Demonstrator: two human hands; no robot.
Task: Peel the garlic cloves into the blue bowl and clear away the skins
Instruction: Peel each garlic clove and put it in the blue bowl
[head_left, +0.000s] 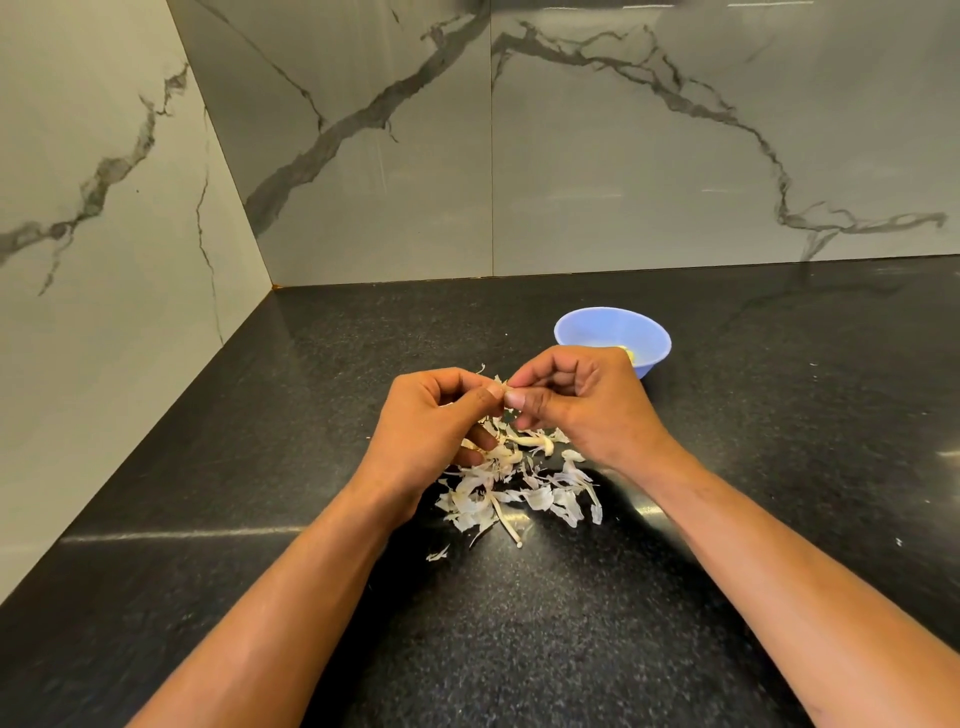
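A dark speckled stone bench (519, 623) runs into a corner of grey-veined marble walls (571, 156). Over its middle, the left hand (431, 421) and right hand (576, 400) meet, curled fingers (514, 399) pinching a garlic clove (506, 387) between them; the clove is mostly hidden, so its long axis cannot be told. Papery skins (519, 488) lie scattered beneath the hands. The blue bowl (613, 338) stands just behind the right hand, toward the back wall.
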